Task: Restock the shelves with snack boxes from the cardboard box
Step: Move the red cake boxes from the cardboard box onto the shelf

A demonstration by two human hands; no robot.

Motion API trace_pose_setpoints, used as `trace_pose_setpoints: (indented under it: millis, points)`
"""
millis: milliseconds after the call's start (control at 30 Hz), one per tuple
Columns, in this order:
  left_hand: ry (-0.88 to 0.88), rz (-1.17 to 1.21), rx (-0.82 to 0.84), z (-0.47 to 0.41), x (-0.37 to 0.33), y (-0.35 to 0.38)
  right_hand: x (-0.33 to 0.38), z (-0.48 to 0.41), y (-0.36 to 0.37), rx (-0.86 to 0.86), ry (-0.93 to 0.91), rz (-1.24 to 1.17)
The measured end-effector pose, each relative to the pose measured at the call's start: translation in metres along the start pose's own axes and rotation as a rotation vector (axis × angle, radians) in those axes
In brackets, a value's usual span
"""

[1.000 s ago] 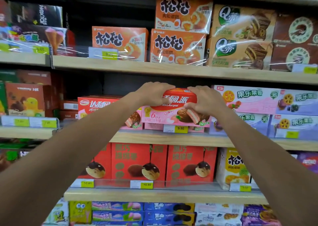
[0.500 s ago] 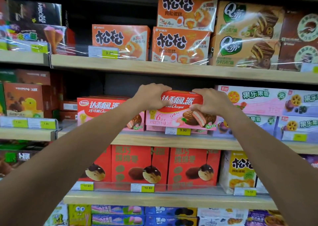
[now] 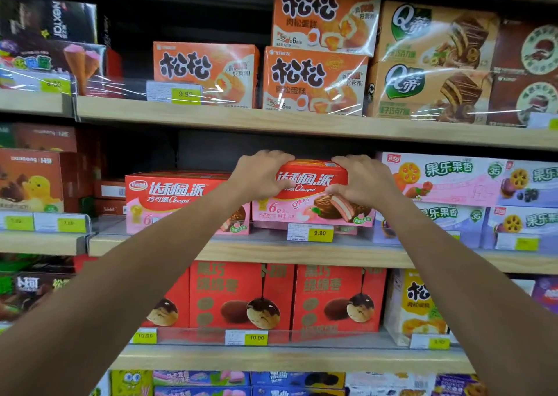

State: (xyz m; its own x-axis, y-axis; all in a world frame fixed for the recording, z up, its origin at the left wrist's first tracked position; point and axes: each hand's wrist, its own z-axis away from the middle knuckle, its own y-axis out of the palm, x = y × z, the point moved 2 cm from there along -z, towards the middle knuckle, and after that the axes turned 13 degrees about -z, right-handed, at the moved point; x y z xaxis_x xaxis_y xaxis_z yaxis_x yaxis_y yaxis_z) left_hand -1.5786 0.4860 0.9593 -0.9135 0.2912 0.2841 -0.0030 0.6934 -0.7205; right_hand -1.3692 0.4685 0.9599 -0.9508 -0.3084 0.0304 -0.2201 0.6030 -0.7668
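One red-and-pink snack box (image 3: 308,198) is at the front of the middle shelf (image 3: 271,252), held at both ends. The left hand (image 3: 259,173) curls over its upper left corner with the thumb on the front face, and the right hand (image 3: 362,179) grips the upper right corner the same way. Left of the grip stands a matching box (image 3: 175,196), right of it pink and purple boxes (image 3: 453,178), and just below it a yellow price tag (image 3: 311,232).
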Motion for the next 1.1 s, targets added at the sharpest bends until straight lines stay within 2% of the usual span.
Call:
trace_pose_setpoints:
  millis: [233,433,633,700,867,967,1100]
  points:
    - [-0.019,-0.004,-0.025,-0.001,-0.003,0.017,-0.006,-0.004,0.018,-0.038,-0.016,-0.010]
    - [-0.024,-0.032,0.094,0.009,-0.005,0.039,-0.008,-0.001,0.046,0.114,0.013,-0.054]
    - [-0.123,0.054,0.046,0.014,0.014,0.034,0.003,-0.006,0.056,0.113,-0.029,-0.048]
    - [-0.171,0.031,-0.004,0.024,0.031,0.036,0.017,-0.008,0.061,0.072,-0.062,-0.033]
    - [-0.305,-0.080,0.001,0.058,0.077,0.051,0.069,-0.013,0.081,0.023,-0.063,-0.046]
    - [-0.253,-0.123,0.027,0.069,0.090,0.059,0.086,-0.013,0.091,-0.016,0.005,-0.064]
    - [-0.184,-0.066,-0.002,0.066,0.095,0.056,0.085,-0.011,0.093,-0.042,0.041,-0.102]
